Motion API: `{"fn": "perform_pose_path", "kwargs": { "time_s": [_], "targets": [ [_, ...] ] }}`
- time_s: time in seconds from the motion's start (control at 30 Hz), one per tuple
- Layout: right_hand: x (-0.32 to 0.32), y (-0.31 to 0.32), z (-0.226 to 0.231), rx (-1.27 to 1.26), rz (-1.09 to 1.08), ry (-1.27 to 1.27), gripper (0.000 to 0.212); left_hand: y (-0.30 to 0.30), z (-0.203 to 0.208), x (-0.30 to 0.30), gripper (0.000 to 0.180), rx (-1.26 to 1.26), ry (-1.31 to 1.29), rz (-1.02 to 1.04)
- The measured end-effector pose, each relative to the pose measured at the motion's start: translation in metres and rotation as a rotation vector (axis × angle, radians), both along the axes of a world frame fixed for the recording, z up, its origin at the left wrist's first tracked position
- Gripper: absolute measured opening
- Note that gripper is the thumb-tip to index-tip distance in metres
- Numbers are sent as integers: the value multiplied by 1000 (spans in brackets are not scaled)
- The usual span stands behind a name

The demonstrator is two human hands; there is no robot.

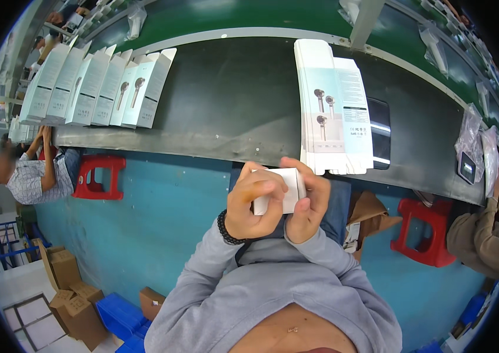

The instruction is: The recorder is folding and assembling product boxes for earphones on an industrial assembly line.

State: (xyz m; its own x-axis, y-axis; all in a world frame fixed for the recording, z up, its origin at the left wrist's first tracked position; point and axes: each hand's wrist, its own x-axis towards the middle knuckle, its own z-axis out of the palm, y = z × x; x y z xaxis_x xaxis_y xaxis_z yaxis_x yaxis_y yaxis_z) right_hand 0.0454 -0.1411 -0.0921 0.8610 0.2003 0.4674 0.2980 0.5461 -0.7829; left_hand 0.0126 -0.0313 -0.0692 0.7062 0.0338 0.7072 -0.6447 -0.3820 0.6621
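Note:
Just off the table's front edge, I hold a small carton (289, 187) between both hands, its plain white end facing up. My left hand (254, 203) closes on its left side, with the fingers bent over the top. On the right side my right hand (309, 206) grips it, thumb below and fingers along the edge. The carton's lower body is hidden. Straight ahead on the table lies a stack of flat printed cartons (320, 126), pale blue and white with pictures of a dark device.
A row of folded cartons (105, 85) stands at the table's (220, 100) left. A dark phone (380, 132) lies beside the flat stack. Bagged items (470, 144) lie far right. Red stools (99, 176) flank me, with a person (37, 173) left and another person (485, 235) right.

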Motion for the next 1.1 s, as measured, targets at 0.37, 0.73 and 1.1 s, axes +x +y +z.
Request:
{"fn": "perform_pose_path", "kwargs": {
  "time_s": [0.37,0.73,1.1],
  "targets": [
    [14,-22,21,-291,348,287,13,-1,10,0,111,225,-103,180],
    [6,-12,-4,-596,217,-267,97,14,22,-6,104,-151,-14,169],
    [55,-37,56,-563,-76,-491,75,176,133,-71,75,30,-167,725]
  ]
}}
